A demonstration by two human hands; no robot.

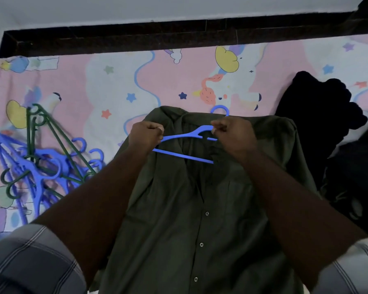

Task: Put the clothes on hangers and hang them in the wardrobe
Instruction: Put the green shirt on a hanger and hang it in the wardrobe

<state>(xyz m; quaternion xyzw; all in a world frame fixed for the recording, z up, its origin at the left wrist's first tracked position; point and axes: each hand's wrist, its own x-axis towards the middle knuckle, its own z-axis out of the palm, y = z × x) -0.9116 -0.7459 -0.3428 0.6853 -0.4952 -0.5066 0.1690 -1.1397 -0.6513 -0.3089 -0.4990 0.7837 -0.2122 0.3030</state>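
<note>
Shirt: we are working on a dark olive-green button-front cotton shirt point(200, 209), lying front up at the near edge of the pink cartoon-print bedsheet point(77, 81), collar toward the far edge.
Hanger: a blue plastic clothes hanger point(185, 143) is sitting in the open neck, its hook poking out beyond the collar.
Left hand: our left hand point(146, 135) is closing in a fist on the collar fabric beside the hanger's left end.
Right hand: our right hand point(232, 134) is pinching fabric and hanger together near the hook; whether it is gripping the plastic itself we cannot tell.
Risk, shoulder: we are judging that the exposed left arm of the hanger may miss the shoulder seam, leaving the shirt lopsided.
Risk, lift: raising it now could let the shirt slide off.
Spare hangers: a tangle of blue and green plastic hangers point(40, 162) is lying toward the left edge.
Remaining clothes: a dark heap of garments point(319, 115) is waiting toward the right edge.
</note>
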